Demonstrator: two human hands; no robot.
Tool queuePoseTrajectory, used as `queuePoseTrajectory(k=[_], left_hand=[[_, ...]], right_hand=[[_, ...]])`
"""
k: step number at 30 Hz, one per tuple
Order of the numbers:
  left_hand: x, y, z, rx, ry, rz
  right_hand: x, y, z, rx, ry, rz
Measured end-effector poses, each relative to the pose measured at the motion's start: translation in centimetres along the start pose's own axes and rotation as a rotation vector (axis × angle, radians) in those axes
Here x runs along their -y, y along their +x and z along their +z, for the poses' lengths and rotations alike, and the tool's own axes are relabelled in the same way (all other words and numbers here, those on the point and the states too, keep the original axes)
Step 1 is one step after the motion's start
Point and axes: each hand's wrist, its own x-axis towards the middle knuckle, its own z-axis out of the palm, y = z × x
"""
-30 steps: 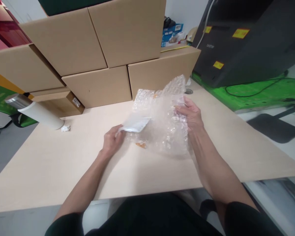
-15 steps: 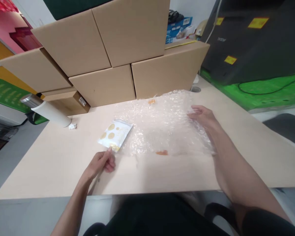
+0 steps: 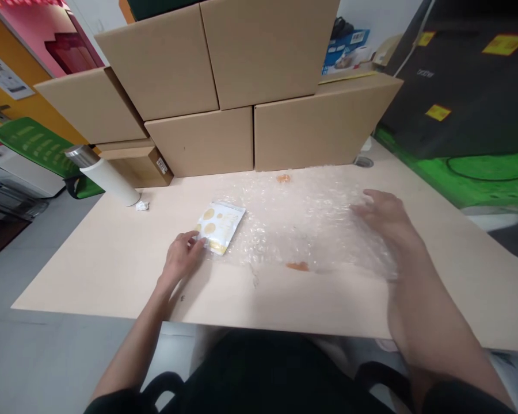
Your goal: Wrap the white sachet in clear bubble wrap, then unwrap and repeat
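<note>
A flat white pouch with gold circles (image 3: 220,224) lies on the table at the left end of a clear bubble wrap sheet (image 3: 280,224). At its near left edge is my left hand (image 3: 183,256), with thumb and fingertips closed on the pouch. The undersides of those fingers are hidden. The wrap lies spread out, with pieces of orange-brown tape (image 3: 297,266) at its near and far edges. Over the right end of the wrap is my right hand (image 3: 384,215), somewhat blurred, its fingers apart and touching the film.
Large cardboard boxes (image 3: 202,144) are stacked along the back of the table (image 3: 103,259). A white bottle with a metal cap (image 3: 110,181) leans at the left beside a small box (image 3: 136,167). Near its base lies a crumpled white scrap (image 3: 142,205). A dark case (image 3: 466,86) stands right.
My left hand has shifted from the pouch's near corner to its left edge. The right hand stays at the wrap's right end. The view has turned slightly left.
</note>
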Motion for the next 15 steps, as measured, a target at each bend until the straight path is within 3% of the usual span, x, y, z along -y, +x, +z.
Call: queuePoseTrajectory(k=[2,4,5,6,8,11,12,15], left_hand=[[0.1,-0.3,-0.1,-0.042,0.025,-0.037],[0.3,-0.2,-0.2,-0.064,0.042,-0.064],[0.5,0.0,-0.2,-0.054,0.042,-0.066],[0.5,0.3,-0.2,-0.035,0.038,-0.063],[0.6,1.0,0.0,-0.012,0.017,-0.057],[0.5,1.5,0.4,-0.054,-0.105,-0.072],[0.4,1.5,0.5,-0.071,-0.156,-0.075],[0.3,1.0,1.0,-0.08,-0.285,-0.083]], right_hand=[[1.7,-1.1,-1.3,-0.115,-0.105,-0.138],[4.7,-2.8,-1.9,-0.159,0.032,-0.283],[6.4,-3.8,-1.9,-0.103,0.163,-0.312],[8.2,-4.9,-1.4,0.009,0.314,-0.313],[11.5,-7.3,0.6,0.366,0.588,-0.281],[14.8,-10.7,5.4,0.8,0.823,-0.017],[15.5,-11.6,7.1,0.866,0.857,0.075],[16.9,-13.0,10.7,0.882,0.966,0.257]])
